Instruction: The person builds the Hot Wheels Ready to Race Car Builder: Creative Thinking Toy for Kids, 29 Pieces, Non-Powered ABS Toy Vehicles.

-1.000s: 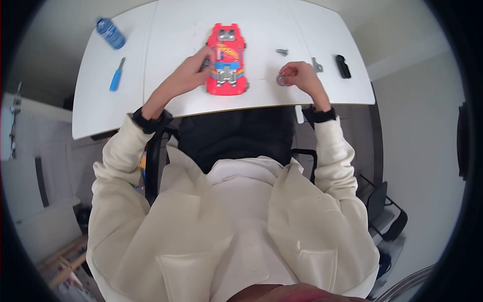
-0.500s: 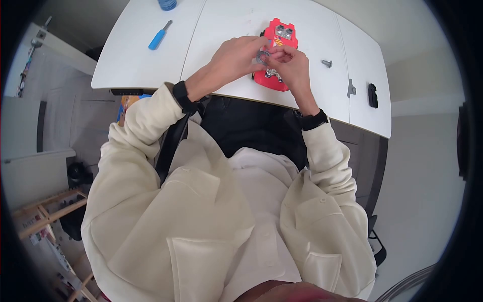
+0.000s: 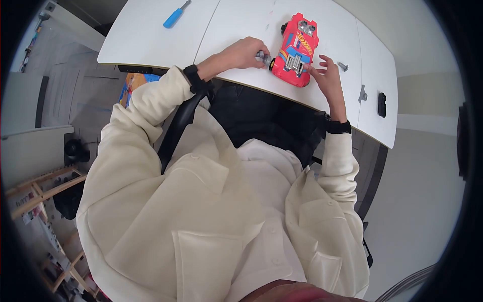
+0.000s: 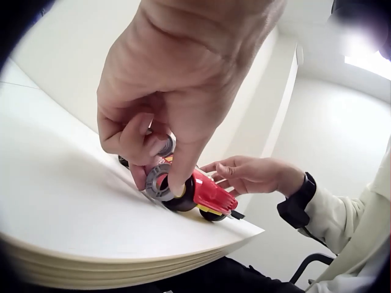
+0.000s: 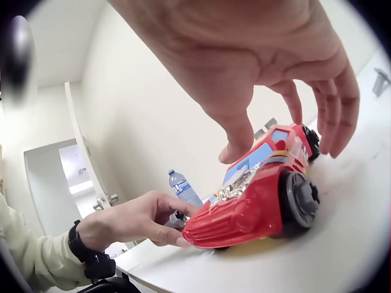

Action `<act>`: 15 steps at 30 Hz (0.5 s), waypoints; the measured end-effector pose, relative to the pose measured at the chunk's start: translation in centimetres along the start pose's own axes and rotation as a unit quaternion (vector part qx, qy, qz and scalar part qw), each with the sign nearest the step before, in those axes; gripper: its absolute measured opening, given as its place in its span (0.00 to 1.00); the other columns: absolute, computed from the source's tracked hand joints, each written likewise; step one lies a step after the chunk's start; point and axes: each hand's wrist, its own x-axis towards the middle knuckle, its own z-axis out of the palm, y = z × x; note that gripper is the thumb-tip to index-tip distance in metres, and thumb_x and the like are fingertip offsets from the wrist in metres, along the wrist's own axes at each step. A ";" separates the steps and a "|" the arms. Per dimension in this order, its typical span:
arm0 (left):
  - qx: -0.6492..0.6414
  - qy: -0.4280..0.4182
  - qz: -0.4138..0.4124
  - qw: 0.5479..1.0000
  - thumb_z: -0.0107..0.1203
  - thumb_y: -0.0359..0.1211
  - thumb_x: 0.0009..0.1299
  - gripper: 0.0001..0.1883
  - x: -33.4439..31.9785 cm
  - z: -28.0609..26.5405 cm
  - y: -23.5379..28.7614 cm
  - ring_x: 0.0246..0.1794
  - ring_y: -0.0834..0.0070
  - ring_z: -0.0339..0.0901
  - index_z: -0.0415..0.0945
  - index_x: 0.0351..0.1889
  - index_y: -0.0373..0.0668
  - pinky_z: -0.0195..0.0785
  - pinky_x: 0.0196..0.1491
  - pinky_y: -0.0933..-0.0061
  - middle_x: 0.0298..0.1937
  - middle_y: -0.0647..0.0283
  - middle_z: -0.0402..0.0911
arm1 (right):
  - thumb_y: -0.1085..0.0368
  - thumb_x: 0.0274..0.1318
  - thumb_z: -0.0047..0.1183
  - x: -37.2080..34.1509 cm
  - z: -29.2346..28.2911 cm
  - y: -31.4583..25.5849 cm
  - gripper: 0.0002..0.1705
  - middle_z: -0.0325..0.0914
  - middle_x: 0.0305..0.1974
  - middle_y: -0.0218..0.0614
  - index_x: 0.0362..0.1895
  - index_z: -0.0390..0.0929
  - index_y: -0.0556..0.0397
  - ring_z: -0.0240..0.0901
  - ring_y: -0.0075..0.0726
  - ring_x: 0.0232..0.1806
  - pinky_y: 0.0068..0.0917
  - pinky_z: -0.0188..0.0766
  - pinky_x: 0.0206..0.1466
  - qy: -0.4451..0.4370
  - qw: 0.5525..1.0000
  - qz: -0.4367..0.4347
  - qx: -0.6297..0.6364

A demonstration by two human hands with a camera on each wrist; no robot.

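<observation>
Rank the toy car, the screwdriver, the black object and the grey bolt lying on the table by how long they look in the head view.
Longest to shortest:
1. Red toy car
2. Blue screwdriver
3. Black object
4. Grey bolt

White table [image 3: 241, 27]: red car [image 3: 299, 44], screwdriver [image 3: 175, 16], bolt [image 3: 343, 66]

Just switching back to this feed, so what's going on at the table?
A person's left hand pinches a grey ring beside a red toy car. The right hand is at the car's other side, fingers spread; whether it touches the car is hard to tell. The car stands on its wheels on the white table. A blue-handled screwdriver and a grey bolt lie apart, in neither hand.
</observation>
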 end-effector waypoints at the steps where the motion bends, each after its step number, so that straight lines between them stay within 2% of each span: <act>1: -0.002 -0.001 -0.001 1.000 0.70 0.33 0.58 0.20 0.1 0.2 0.1 0.43 0.57 0.80 0.83 0.47 0.37 0.73 0.52 0.63 0.41 0.56 0.83 | 0.42 0.44 0.73 -0.3 0.3 0.2 0.52 0.73 0.52 0.55 0.64 0.67 0.66 0.79 0.44 0.45 0.34 0.79 0.42 -0.002 1.000 0.002 0.000; 4: 0.000 -0.003 -0.001 1.000 0.70 0.31 0.58 0.18 0.7 0.3 0.7 0.44 0.57 0.81 0.83 0.47 0.36 0.73 0.51 0.63 0.42 0.56 0.83 | 0.46 0.48 0.73 -1.1 0.6 0.2 0.51 0.75 0.53 0.53 0.67 0.64 0.65 0.80 0.41 0.46 0.31 0.79 0.43 -0.073 0.991 0.058 0.099; 6: -0.022 -0.059 0.007 0.998 0.69 0.30 0.59 0.16 1.0 0.0 1.3 0.46 0.58 0.81 0.84 0.45 0.34 0.74 0.49 0.63 0.41 0.56 0.83 | 0.48 0.49 0.72 -1.5 0.6 -0.8 0.50 0.76 0.51 0.51 0.67 0.63 0.65 0.80 0.40 0.45 0.31 0.79 0.43 -0.091 0.987 0.060 0.120; 7: -0.023 -0.061 0.007 0.998 0.69 0.30 0.59 0.16 1.0 0.0 1.4 0.46 0.58 0.81 0.84 0.45 0.34 0.74 0.49 0.63 0.41 0.56 0.83 | 0.49 0.50 0.72 -1.8 0.6 -1.2 0.49 0.78 0.49 0.49 0.68 0.63 0.65 0.80 0.39 0.45 0.30 0.79 0.44 -0.109 0.982 0.062 0.141; 10: -0.012 -0.068 0.002 0.998 0.69 0.29 0.60 0.15 1.2 0.3 1.3 0.42 0.62 0.83 0.83 0.44 0.33 0.74 0.44 0.65 0.39 0.54 0.82 | 0.51 0.52 0.71 -1.8 1.0 -1.2 0.47 0.80 0.46 0.47 0.67 0.63 0.65 0.80 0.36 0.44 0.29 0.78 0.44 -0.103 0.986 0.050 0.123; 12: -0.132 -0.075 -0.067 0.986 0.68 0.28 0.61 0.15 1.2 0.6 0.8 0.36 0.65 0.84 0.83 0.44 0.32 0.75 0.38 0.68 0.38 0.54 0.81 | 0.51 0.52 0.71 -1.7 1.3 -0.9 0.47 0.81 0.46 0.47 0.67 0.64 0.66 0.81 0.36 0.43 0.29 0.78 0.44 -0.095 0.988 0.048 0.110; 13: -0.133 -0.077 -0.067 0.986 0.68 0.28 0.61 0.15 1.3 0.6 0.4 0.36 0.65 0.84 0.83 0.44 0.32 0.75 0.38 0.68 0.38 0.54 0.81 | 0.50 0.52 0.71 -1.6 1.4 -0.7 0.47 0.81 0.45 0.48 0.66 0.64 0.66 0.81 0.35 0.43 0.29 0.78 0.43 -0.089 0.990 0.043 0.096; 15: -0.111 -0.056 0.013 0.992 0.65 0.25 0.63 0.12 1.4 0.9 -0.2 0.31 0.68 0.85 0.82 0.44 0.29 0.77 0.36 0.71 0.36 0.53 0.82 | 0.50 0.52 0.71 -1.5 1.5 -0.4 0.47 0.81 0.45 0.48 0.66 0.65 0.66 0.81 0.35 0.43 0.29 0.78 0.43 -0.089 0.992 0.033 0.089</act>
